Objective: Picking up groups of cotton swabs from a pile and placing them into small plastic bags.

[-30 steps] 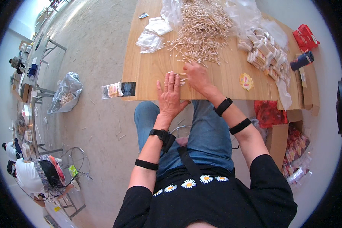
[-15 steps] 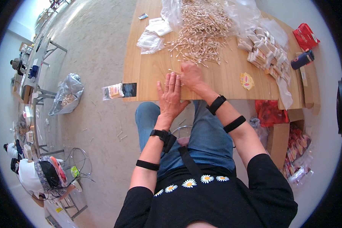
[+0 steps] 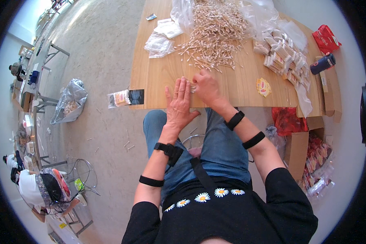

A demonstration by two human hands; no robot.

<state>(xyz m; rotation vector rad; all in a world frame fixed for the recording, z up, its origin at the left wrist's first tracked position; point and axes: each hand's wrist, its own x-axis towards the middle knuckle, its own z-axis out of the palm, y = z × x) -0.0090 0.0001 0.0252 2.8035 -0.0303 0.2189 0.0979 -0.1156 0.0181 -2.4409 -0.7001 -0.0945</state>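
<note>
My left hand [image 3: 179, 101] lies flat near the table's front edge, its fingers stretched out and the thumb apart. Just right of its fingertips my right hand [image 3: 206, 87] is closed, the fingers curled in against a small bunch of cotton swabs [image 3: 192, 87]. The bunch is wedged between the two hands, and most of it is hidden under them. Beyond the hands spreads a large loose heap of cotton swabs [image 3: 217, 34]. To the left, a clear packet of swabs [image 3: 120, 99] juts over the table edge, beside a black patch [image 3: 136, 97].
On the wooden table [image 3: 240, 89] lie yellow cards [image 3: 263, 87], piled filled packets [image 3: 284, 57] and empty clear bags [image 3: 158, 44]. A dark blue bottle [image 3: 323, 64] and a red pouch [image 3: 326, 39] stand at right. A bag-lined bin [image 3: 70, 103] is on the floor at left.
My right hand has turned and shifted slightly right and nearer, so the small bunch of swabs shows more between the hands. My left hand has slid a little to the left.
</note>
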